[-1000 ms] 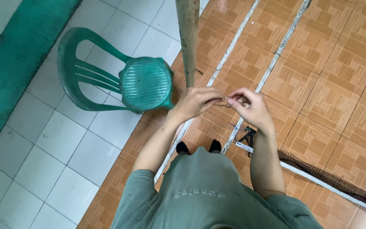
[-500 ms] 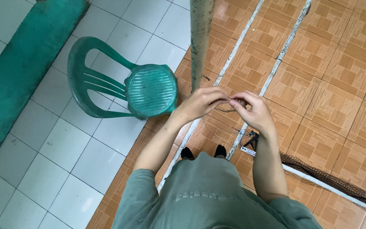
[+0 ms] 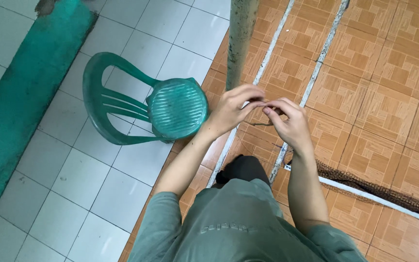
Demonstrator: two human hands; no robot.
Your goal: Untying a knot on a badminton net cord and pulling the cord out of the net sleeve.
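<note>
Left hand [image 3: 233,109] and right hand [image 3: 289,123] — fingertips pinched together on a thin dark strand of cord [image 3: 267,122], held just in front of the upright grey-green weathered pole [image 3: 241,41]. Cord barely discernible; its ends cannot be traced. Green moulded plastic chair [image 3: 170,109] stands close left of the pole, white tiles open beyond it. Dark mesh netting [image 3: 379,187] lies right of the pole, cut off at the frame edge.
</note>
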